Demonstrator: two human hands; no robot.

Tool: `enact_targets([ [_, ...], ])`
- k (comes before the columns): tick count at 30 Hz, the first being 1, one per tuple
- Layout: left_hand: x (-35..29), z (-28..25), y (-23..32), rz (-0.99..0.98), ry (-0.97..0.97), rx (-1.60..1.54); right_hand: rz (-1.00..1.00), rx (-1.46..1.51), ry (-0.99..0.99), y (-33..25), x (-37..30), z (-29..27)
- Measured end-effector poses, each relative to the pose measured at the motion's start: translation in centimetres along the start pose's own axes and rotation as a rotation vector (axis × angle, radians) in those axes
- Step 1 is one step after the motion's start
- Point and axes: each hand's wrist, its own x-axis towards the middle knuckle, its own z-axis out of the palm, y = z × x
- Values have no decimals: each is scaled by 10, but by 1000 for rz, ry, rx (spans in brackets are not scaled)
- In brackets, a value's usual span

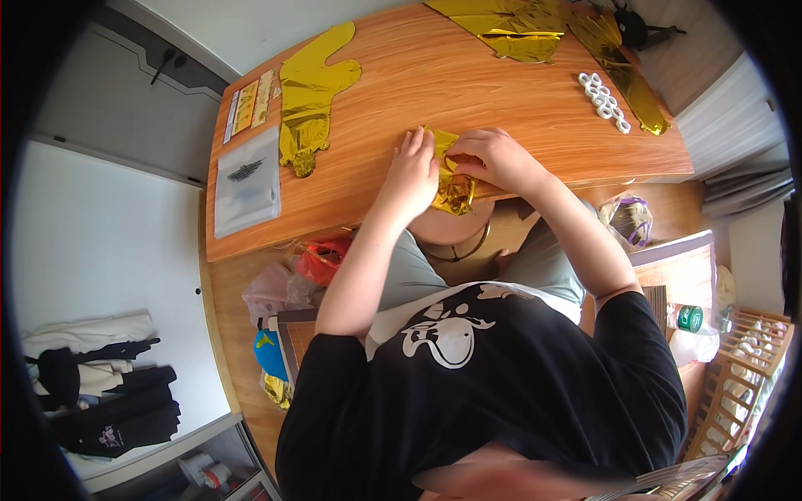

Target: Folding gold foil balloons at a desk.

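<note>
At the near edge of the wooden table lies a folded, crinkled gold foil balloon [452,193], flat and without air, its lower end at the table edge. My left hand [413,171] rests on its left side with the fingers stretched out and lying flat. From the right, my right hand [499,162] bends over the foil, thumb and fingers curled together on it. Part of the foil is hidden under both hands. Another flat gold foil balloon [316,92] is spread out toward the left of the table.
A clear plastic bag [248,185] and printed strips [248,107] lie along the left edge of the table [401,75]. More gold foil [522,33] lies at the back, with a long gold piece [622,79] beside several small white rings [603,102]. Below stands a round stool [447,227].
</note>
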Motion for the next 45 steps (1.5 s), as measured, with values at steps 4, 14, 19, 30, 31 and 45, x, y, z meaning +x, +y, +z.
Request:
enact_targets([
  [4, 21, -44, 19, 42, -136, 194, 1, 7, -9, 8, -3, -3],
  [14, 35, -15, -23, 524, -219, 177, -115, -72, 57, 4, -5, -4],
  [19, 31, -17, -17, 506, -260, 236, 158, -25, 252, -46, -20, 11],
  [30, 7, -6, 6, 257, -66, 202, 506, -208, 286, -78, -35, 30],
  [31, 7, -6, 5, 259, -68, 199, 510, -209, 286, -80, -35, 31],
  [45, 9, 4, -6, 329, 1, 196, 399, -508, 295, -82, -53, 36],
])
